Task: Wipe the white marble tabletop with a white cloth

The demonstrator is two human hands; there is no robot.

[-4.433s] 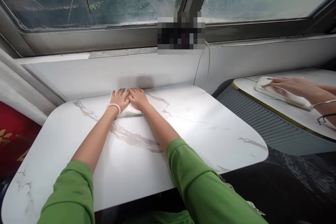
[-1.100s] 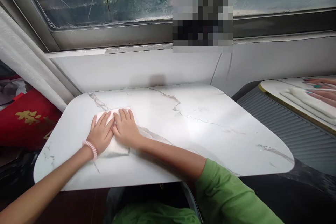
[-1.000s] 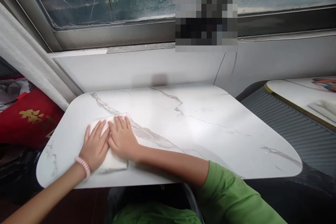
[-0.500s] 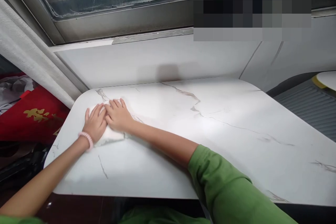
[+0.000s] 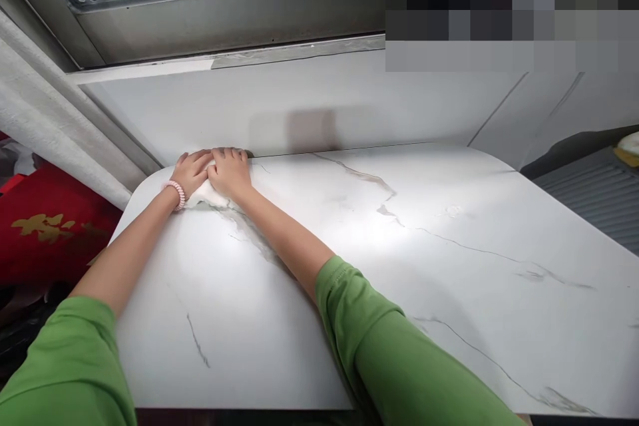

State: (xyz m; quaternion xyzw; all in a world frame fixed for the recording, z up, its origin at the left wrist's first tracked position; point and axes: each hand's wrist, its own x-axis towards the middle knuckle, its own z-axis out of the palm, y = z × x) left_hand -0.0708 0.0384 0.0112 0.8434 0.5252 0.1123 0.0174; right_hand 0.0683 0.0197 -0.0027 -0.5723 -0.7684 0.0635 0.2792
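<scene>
Can read no word, number or brand with certainty; can see only a gold mark on the red object at the left; cannot tell whether written character or ornament.

A smooth, glossy, marble-veined finish is shown by the table. Matt fabric is seen in the cloth and the sleeve. The window frame is faced in dull metal. Plastic-looking coils are seen in the bracelet.
</scene>
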